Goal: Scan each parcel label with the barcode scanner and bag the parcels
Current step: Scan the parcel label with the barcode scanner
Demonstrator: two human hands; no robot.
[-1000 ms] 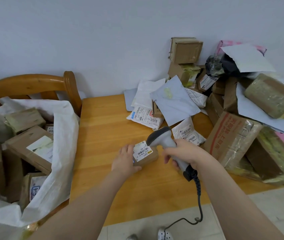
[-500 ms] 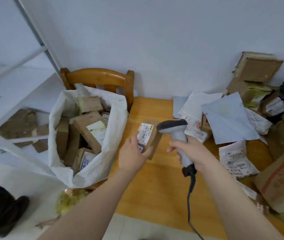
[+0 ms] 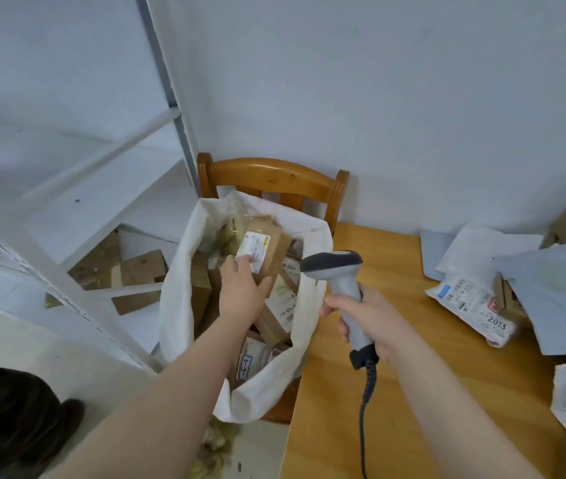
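My left hand holds a small brown cardboard parcel with a white label, thumb under it and fingers on the label, over the open mouth of the white sack. The sack sits on a wooden chair and holds several brown boxes. My right hand grips the handle of the grey barcode scanner above the wooden table's left edge, its head pointing left toward the sack. Its coiled cable hangs down.
White and grey mailer bags and papers lie on the table at the right. A white metal shelf rack with cardboard boxes stands left of the chair. Something dark lies on the floor at lower left.
My left hand lifted the labelled parcel off the table and carried it left over the sack. The view swung left with it; the scanner stayed in my right hand.
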